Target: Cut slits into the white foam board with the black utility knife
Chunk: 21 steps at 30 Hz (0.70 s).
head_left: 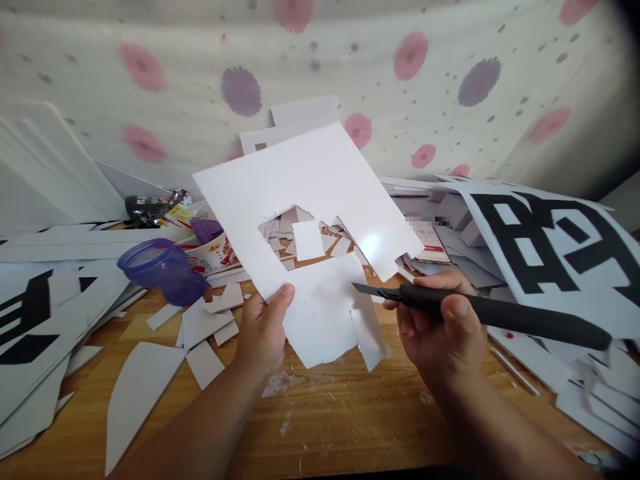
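My left hand grips the lower left edge of a white foam board, thumb on its face. The board is tilted above the table and has cut-out openings with ragged edges in its middle and lower right. In my right hand is a black craft knife, fingers wrapped around its handle. Its dark blade points left, close to the lower part of the board; I cannot tell whether the tip touches it. Through the opening, white offcuts show on the table behind.
A purple translucent cup lies tipped at the left, near a paper tub. White scraps litter the wooden table. Sheets with black shapes are piled at both sides. Behind hangs a flowered curtain.
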Each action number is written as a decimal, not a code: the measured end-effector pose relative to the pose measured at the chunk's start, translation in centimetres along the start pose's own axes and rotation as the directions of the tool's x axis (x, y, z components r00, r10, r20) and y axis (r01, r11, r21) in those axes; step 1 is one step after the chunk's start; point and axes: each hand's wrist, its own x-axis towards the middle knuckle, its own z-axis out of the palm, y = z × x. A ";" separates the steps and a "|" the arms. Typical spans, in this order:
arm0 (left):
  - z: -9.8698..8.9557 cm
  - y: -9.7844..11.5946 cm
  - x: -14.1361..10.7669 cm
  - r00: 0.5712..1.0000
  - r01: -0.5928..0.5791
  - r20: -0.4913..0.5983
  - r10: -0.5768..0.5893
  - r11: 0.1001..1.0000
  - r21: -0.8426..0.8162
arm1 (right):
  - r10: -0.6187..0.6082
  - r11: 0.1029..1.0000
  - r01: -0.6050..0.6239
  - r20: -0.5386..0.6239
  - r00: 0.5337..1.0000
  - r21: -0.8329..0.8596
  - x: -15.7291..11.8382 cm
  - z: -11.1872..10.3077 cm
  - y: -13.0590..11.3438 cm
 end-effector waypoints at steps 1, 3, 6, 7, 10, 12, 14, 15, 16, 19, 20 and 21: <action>0.1 0.0 0.0 1.000 0.005 -0.012 -0.005 1.000 -0.018 | 0.007 1.000 -0.007 0.042 0.999 -0.008 -0.1 0.1 0.1; 0.2 -0.1 -0.1 1.000 0.000 -0.028 -0.001 0.999 -0.038 | 0.029 0.999 -0.025 0.123 0.992 -0.033 -0.3 0.2 0.5; 0.0 -0.7 -0.1 0.999 -0.039 -0.007 0.039 0.999 -0.022 | 0.034 0.997 -0.017 0.239 0.970 -0.073 -0.6 0.3 1.2; -0.2 -0.9 -0.1 0.998 -0.061 0.006 0.061 0.998 -0.003 | 0.027 0.997 -0.005 0.276 0.961 -0.082 -0.7 0.2 1.4; -0.7 -1.5 -0.1 0.992 -0.120 0.036 0.118 0.991 0.059 | 0.022 0.996 0.007 0.336 0.942 -0.083 -1.2 0.2 1.7; -0.9 -1.7 0.0 0.991 -0.131 0.045 0.128 0.988 0.086 | 0.037 0.998 -0.015 0.343 0.939 -0.065 -1.4 0.4 1.6; -1.0 -1.6 0.0 0.992 -0.124 0.043 0.121 0.988 0.089 | 0.048 0.998 -0.034 0.347 0.937 -0.047 -1.6 0.6 1.5; -1.0 -1.6 0.1 0.993 -0.116 0.040 0.113 0.990 0.082 | 0.051 0.998 -0.037 0.354 0.934 -0.046 -1.6 0.6 1.4; -0.9 -1.5 0.1 0.994 -0.107 0.039 0.105 0.992 0.070 | 0.047 0.998 -0.032 0.363 0.931 -0.048 -1.7 0.6 1.4; -0.7 -1.1 0.1 0.996 -0.077 0.036 0.077 0.997 0.015 | 0.024 0.998 0.001 0.385 0.923 -0.063 -1.7 0.5 1.5; -0.6 -1.0 0.2 0.997 -0.070 0.032 0.070 0.998 -0.005 | 0.017 0.998 0.010 0.382 0.924 -0.067 -1.7 0.4 1.5; -0.4 -0.9 0.2 0.998 -0.063 0.027 0.063 0.998 -0.023 | 0.014 0.998 0.013 0.377 0.926 -0.069 -1.7 0.4 1.5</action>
